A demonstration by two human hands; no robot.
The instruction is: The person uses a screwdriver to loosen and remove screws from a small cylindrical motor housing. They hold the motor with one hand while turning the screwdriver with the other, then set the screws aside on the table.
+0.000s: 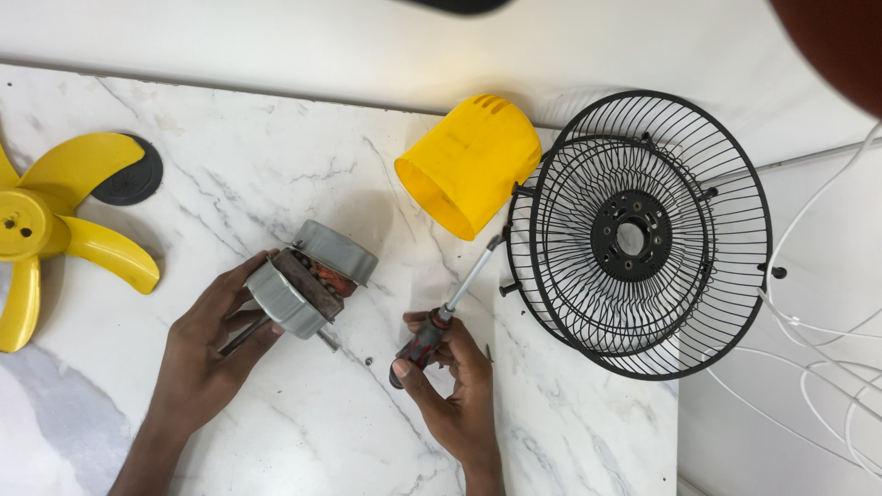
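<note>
Fan motor (308, 280), centre-left of frame, gripped in left hand (213, 340) by grey metal casing. Likely dense, rigid (exposed windings delicate); hold casing. Right hand (450, 381) closed around screwdriver (441, 317), lower centre.

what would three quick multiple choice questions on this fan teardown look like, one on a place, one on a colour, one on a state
1. Where does the yellow motor cover lie?
A. just left of the black wire guards
B. on top of the fan blade
C. in the left hand

2. What colour is the fan blade?
A. black
B. yellow
C. white

3. What is the right hand doing?
A. resting flat and empty on the marble table
B. gripping a screwdriver
C. holding the motor

Answers:
1 A, the cover lies on its side against the guards' left rim.
2 B, the blade at the table's left edge is yellow.
3 B, its fingers wrap the screwdriver's handle while the left hand holds the grey motor.
</note>
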